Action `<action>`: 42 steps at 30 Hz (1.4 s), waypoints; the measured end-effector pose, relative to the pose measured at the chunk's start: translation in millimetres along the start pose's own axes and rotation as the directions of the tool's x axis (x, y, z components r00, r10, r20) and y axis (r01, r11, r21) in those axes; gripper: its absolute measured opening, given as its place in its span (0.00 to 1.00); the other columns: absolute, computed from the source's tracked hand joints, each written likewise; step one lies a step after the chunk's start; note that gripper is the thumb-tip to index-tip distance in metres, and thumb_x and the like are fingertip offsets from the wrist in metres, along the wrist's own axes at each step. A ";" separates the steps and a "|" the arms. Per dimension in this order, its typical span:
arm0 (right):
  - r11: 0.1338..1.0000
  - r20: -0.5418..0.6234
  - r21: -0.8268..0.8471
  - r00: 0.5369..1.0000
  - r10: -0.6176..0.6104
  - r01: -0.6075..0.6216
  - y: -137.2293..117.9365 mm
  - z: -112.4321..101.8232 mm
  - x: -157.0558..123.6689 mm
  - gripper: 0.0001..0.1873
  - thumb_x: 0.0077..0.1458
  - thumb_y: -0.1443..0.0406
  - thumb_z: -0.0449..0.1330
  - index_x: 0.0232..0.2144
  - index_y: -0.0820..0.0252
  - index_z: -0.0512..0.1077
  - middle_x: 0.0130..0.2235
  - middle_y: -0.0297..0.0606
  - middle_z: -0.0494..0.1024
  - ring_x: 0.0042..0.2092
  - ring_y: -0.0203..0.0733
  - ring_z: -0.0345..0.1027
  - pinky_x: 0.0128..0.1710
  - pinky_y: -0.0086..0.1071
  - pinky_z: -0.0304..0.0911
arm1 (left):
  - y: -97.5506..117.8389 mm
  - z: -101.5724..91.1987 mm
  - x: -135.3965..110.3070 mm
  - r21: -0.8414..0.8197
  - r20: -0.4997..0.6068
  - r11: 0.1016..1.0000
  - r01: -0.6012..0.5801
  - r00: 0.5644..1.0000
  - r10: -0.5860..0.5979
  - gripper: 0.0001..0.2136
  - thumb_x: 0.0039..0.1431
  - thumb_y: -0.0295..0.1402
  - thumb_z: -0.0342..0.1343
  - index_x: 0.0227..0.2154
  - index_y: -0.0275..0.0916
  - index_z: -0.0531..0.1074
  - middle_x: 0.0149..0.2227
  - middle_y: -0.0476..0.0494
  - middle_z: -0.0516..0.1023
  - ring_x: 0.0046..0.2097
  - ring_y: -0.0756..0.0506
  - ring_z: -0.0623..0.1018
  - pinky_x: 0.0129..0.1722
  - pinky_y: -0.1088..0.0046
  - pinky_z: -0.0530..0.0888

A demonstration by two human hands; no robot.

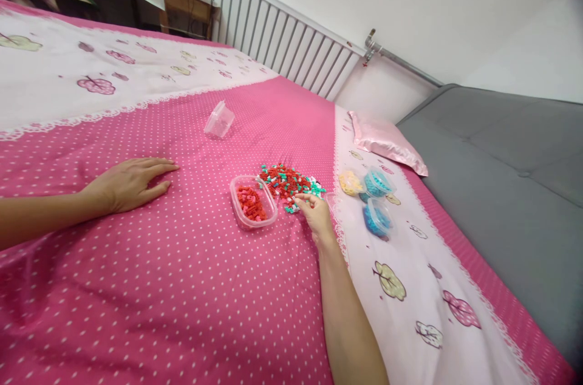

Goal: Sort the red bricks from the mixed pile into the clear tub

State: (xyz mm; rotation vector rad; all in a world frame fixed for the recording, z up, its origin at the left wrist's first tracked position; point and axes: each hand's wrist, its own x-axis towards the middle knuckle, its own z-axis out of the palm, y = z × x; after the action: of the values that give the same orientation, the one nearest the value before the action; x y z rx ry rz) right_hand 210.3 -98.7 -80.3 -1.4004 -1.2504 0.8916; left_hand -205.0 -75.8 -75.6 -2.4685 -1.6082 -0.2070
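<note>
Lying on the bed (182, 288), the bead pile (285, 180) is touched by the right hand (314, 212), beside the tub of red beads (233, 192); its grip cannot be told. The left hand (130, 183) is spread flat, released.

Head view (tilted), down over bed (182, 288), seemingly close

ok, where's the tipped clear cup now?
Head view, upper centre: the clear cup lies on its side on the pink sheet, beyond the red-bead tray and the left hand.
</note>
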 end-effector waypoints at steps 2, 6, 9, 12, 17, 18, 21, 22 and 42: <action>0.988 0.010 -0.152 0.999 -0.037 0.038 2.9 1.3 0.0 0.12 0.39 0.60 0.62 0.28 0.62 0.76 0.14 0.22 0.53 0.19 0.30 0.44 0.21 0.26 0.43 | -0.1 0.6 0.3 0.003 0.000 1.000 -0.001 1.000 0.001 0.28 0.61 0.45 0.34 0.56 0.35 0.64 0.55 0.39 0.69 0.55 0.40 0.69 0.57 0.61 0.61; 0.932 -0.005 -0.360 0.999 -0.046 0.042 4.1 0.2 0.2 0.07 0.39 0.64 0.60 0.25 0.60 0.76 0.13 0.23 0.56 0.18 0.32 0.49 0.22 0.27 0.44 | -1.0 0.7 -0.1 0.009 0.001 1.000 -0.003 1.000 0.003 0.28 0.61 0.45 0.34 0.56 0.35 0.63 0.56 0.39 0.69 0.56 0.40 0.68 0.57 0.61 0.60; 0.890 -0.060 -0.455 0.997 -0.058 0.025 1.2 -2.1 -1.0 0.06 0.41 0.66 0.59 0.25 0.59 0.75 0.15 0.25 0.60 0.20 0.34 0.53 0.24 0.28 0.47 | -1.7 0.3 -1.1 0.009 -0.002 1.000 0.000 1.000 0.000 0.28 0.61 0.45 0.33 0.56 0.36 0.63 0.55 0.39 0.69 0.55 0.40 0.69 0.57 0.61 0.60; 0.834 -0.101 -0.552 0.991 -0.089 0.019 -2.8 -3.6 -3.0 0.08 0.43 0.67 0.57 0.27 0.58 0.76 0.16 0.27 0.63 0.22 0.36 0.57 0.25 0.28 0.48 | -1.8 0.1 -1.5 0.009 0.000 1.000 0.005 1.000 -0.005 0.28 0.61 0.46 0.33 0.56 0.36 0.63 0.55 0.39 0.69 0.56 0.41 0.68 0.57 0.61 0.60; 0.750 -0.126 -0.659 0.975 -0.185 0.057 -8.3 -2.4 -5.7 0.13 0.47 0.68 0.53 0.33 0.57 0.77 0.16 0.27 0.63 0.23 0.36 0.58 0.26 0.28 0.50 | -0.1 -1.7 -0.4 0.002 0.022 1.000 0.013 1.000 -0.013 0.28 0.61 0.46 0.34 0.57 0.36 0.63 0.56 0.39 0.69 0.56 0.40 0.68 0.57 0.61 0.60; 0.762 -0.111 -0.642 0.974 -0.199 0.082 -8.6 -1.7 -5.9 0.13 0.48 0.67 0.53 0.33 0.57 0.77 0.16 0.27 0.61 0.22 0.36 0.56 0.25 0.28 0.50 | 0.4 -2.5 -0.4 -0.002 0.026 1.000 0.014 1.000 -0.014 0.28 0.61 0.46 0.34 0.57 0.36 0.63 0.56 0.39 0.68 0.56 0.40 0.68 0.57 0.61 0.60; 0.798 -0.027 -0.579 0.973 -0.228 0.171 -7.0 0.9 -5.7 0.13 0.49 0.64 0.54 0.34 0.56 0.78 0.15 0.27 0.60 0.20 0.36 0.54 0.24 0.29 0.50 | 1.6 -4.2 -0.5 -0.019 0.030 1.000 0.015 0.999 -0.014 0.28 0.60 0.46 0.34 0.57 0.35 0.63 0.56 0.37 0.68 0.56 0.39 0.68 0.57 0.60 0.60; 0.801 0.000 -0.568 0.974 -0.228 0.188 -5.8 1.7 -5.5 0.13 0.48 0.64 0.55 0.34 0.55 0.78 0.16 0.27 0.60 0.20 0.36 0.54 0.25 0.29 0.50 | 1.8 -4.4 -0.6 -0.023 0.029 1.000 0.016 0.999 -0.015 0.28 0.60 0.46 0.34 0.57 0.35 0.63 0.56 0.37 0.68 0.56 0.39 0.68 0.57 0.60 0.60; 0.775 -0.014 -0.617 0.983 -0.183 0.135 6.2 3.0 -1.3 0.06 0.45 0.65 0.61 0.28 0.54 0.77 0.17 0.29 0.67 0.23 0.36 0.59 0.26 0.29 0.51 | 1.8 -3.8 -0.3 -0.035 0.032 0.999 0.018 0.999 -0.016 0.28 0.60 0.45 0.36 0.57 0.35 0.63 0.56 0.37 0.68 0.56 0.39 0.68 0.57 0.60 0.59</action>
State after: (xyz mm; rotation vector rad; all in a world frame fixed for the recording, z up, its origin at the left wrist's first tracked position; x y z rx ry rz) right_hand 208.6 -99.0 -87.1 -1.7735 -1.6635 0.3014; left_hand -203.6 -77.6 -72.2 -2.4975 -1.6528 -0.2014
